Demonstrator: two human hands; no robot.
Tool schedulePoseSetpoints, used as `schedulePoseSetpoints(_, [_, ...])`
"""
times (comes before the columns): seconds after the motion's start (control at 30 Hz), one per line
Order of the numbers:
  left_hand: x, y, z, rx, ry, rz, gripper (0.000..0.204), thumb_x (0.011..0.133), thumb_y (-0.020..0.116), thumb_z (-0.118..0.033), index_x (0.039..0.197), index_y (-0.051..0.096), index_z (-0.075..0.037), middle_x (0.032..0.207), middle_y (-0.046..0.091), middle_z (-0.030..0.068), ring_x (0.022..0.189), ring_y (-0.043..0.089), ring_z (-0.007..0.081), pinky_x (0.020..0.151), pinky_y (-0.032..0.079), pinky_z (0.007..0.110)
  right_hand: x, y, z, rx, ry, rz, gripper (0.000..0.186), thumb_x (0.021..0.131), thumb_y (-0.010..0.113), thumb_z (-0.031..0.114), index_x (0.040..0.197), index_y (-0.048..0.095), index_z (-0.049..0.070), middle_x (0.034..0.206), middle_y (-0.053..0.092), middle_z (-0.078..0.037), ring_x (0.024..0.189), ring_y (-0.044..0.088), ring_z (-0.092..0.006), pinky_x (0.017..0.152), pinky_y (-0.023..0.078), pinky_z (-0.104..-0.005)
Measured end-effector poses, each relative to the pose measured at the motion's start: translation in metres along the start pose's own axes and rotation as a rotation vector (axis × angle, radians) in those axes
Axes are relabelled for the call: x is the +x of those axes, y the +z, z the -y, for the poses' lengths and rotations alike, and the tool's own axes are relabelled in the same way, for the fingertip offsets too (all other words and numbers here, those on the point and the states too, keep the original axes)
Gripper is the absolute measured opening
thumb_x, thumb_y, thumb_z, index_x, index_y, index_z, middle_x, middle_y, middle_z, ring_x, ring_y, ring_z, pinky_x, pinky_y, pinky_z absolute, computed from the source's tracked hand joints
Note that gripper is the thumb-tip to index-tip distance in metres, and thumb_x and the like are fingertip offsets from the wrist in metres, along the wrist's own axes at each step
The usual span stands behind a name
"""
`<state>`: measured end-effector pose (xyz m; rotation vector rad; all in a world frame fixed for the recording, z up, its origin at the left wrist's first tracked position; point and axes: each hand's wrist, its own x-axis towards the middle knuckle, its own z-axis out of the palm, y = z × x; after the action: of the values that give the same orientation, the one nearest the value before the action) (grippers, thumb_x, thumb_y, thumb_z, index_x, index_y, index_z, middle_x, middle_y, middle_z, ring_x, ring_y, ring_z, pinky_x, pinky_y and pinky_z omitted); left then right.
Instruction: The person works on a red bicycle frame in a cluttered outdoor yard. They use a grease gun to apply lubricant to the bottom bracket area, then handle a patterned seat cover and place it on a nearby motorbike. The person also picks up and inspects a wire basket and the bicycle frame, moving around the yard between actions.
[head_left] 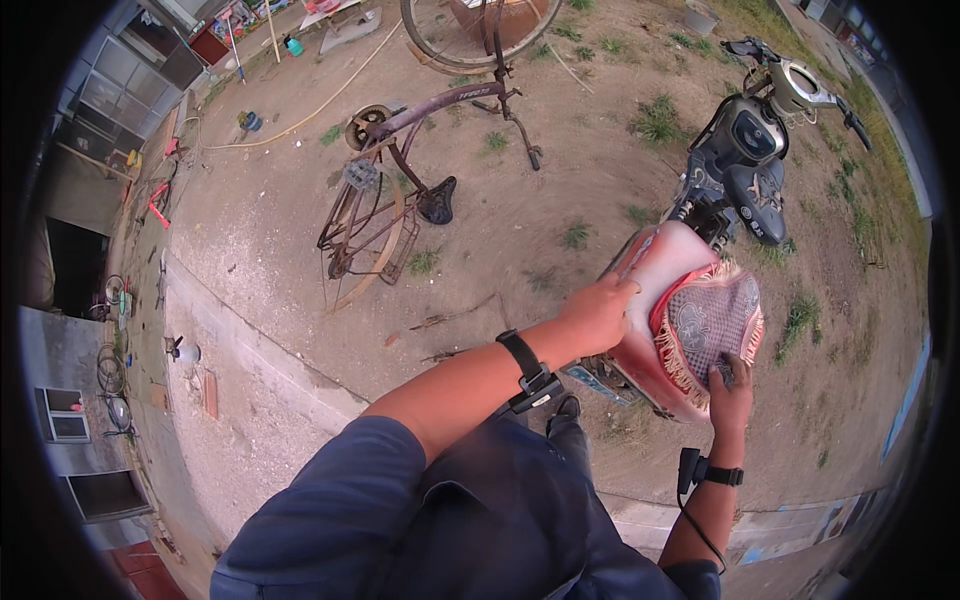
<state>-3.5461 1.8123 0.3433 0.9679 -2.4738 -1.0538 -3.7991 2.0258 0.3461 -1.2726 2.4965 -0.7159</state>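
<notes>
Purple metal is seen at left: the bike (440,103) is laid on dirt (480,270). The left hand (600,315) is put on the edge of the shell (672,245), perhaps for steadiness. On the shell the fringed cloth (706,312) is spread, likely as cover. Its lower part is touched by the right hand (732,390), fingers bent; whether either grip is pinching cannot be told.

Cloth cover (708,312) (matt); glossy bodywork (672,256)

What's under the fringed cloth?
A red-and-white panel shows left of the cloth; the right hand touches its near edge. Whatever lies directly beneath is covered and can't be seen.
</notes>
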Motion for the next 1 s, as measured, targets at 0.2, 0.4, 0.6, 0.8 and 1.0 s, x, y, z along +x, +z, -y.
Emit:
schedulePoseSetpoints(0.2, [-0.157, -0.015, 0.062, -0.03, -0.563, -0.005, 0.042, 0.083, 0.065, -0.02, 0.123, 0.064, -0.005, 0.108, 0.069, 0.0201, 0.102, 0.067, 0.0373, 0.086, 0.054, 0.047, 0.013, -0.017, -0.011, 0.041, -0.064, 0.068, 0.03, 0.087, 0.07, 0.018, 0.112, 0.071, 0.002, 0.111, 0.069, -0.018, 0.104, 0.067, -0.0355, 0.091, 0.052, -0.041])
schedulePoseSetpoints(0.4, [-0.346, 0.019, 0.058, -0.258, -1.069, -0.135, 0.048, 0.083, 0.068, -0.022, 0.125, 0.063, 0.0, 0.095, 0.074, 0.0182, 0.083, 0.073, 0.0287, 0.077, 0.057, 0.038, 0.026, -0.025, -0.038, 0.168, -0.108, 0.145, 0.036, 0.09, 0.068, 0.021, 0.119, 0.068, 0.0, 0.113, 0.07, -0.017, 0.104, 0.068, -0.0288, 0.091, 0.052, -0.0381])
schedulePoseSetpoints(0.6, [-0.43, 0.051, 0.021, -0.562, -1.297, -0.254, 0.049, 0.086, 0.068, -0.017, 0.129, 0.059, 0.005, 0.096, 0.073, 0.0194, 0.078, 0.073, 0.0233, 0.069, 0.058, 0.035, 0.032, -0.033, -0.025, 0.074, -0.134, 0.109, 0.041, 0.09, 0.068, 0.023, 0.123, 0.065, -0.002, 0.116, 0.071, -0.017, 0.103, 0.069, -0.028, 0.092, 0.052, -0.0381])
schedulePoseSetpoints(0.8, [-0.47, 0.045, 0.03, -0.693, -1.262, -0.347, 0.049, 0.087, 0.068, -0.017, 0.13, 0.058, 0.005, 0.097, 0.072, 0.0199, 0.081, 0.073, 0.0231, 0.067, 0.058, 0.034, 0.018, -0.027, 0.035, 0.068, -0.204, 0.052, 0.039, 0.09, 0.069, 0.019, 0.122, 0.066, -0.002, 0.118, 0.07, -0.017, 0.105, 0.067, -0.0287, 0.094, 0.051, -0.0381])
schedulePoseSetpoints(1.0, [-0.54, 0.015, 0.067, -0.734, -1.233, -0.477, 0.049, 0.088, 0.067, -0.016, 0.132, 0.057, 0.004, 0.1, 0.071, 0.0178, 0.082, 0.072, 0.0223, 0.065, 0.057, 0.035, -0.037, 0.015, 0.121, 0.117, -0.341, 0.078, 0.038, 0.089, 0.069, 0.02, 0.121, 0.067, 0.0, 0.113, 0.071, -0.018, 0.1, 0.068, -0.03, 0.09, 0.053, -0.0395])
